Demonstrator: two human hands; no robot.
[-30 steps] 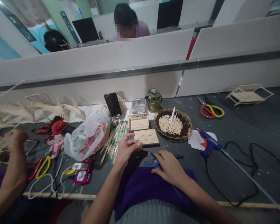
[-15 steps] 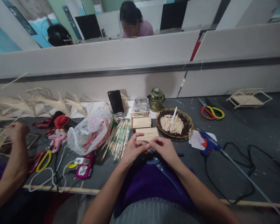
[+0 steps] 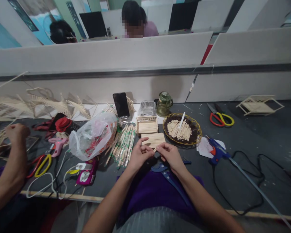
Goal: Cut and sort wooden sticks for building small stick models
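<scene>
My left hand (image 3: 140,156) and my right hand (image 3: 170,156) meet fingertip to fingertip, both pinching a short wooden stick (image 3: 155,149). Just beyond them lies a flat panel of wooden sticks (image 3: 155,139), side by side. Behind that panel stands a small stick-built piece with a railing (image 3: 147,124). Below my hands a blue-handled cutting tool (image 3: 168,177) rests near the table edge, its head partly hidden. A yellow-rimmed basket (image 3: 199,131) to the right holds many short cut sticks (image 3: 180,130) and a white pen-like tool (image 3: 182,119).
Right: a blue glue gun (image 3: 217,151) with cable, scissors (image 3: 221,119) and a stick frame (image 3: 259,105). Left: wrapped chopsticks (image 3: 126,142), a plastic bag (image 3: 94,134), a phone (image 3: 121,104), a pink glue gun (image 3: 58,144) and a co-worker's arm (image 3: 16,161). A green lantern (image 3: 164,104) stands behind.
The short stick shows a little more clearly between my fingertips. My hands stay almost in place, and the view has shifted slightly.
</scene>
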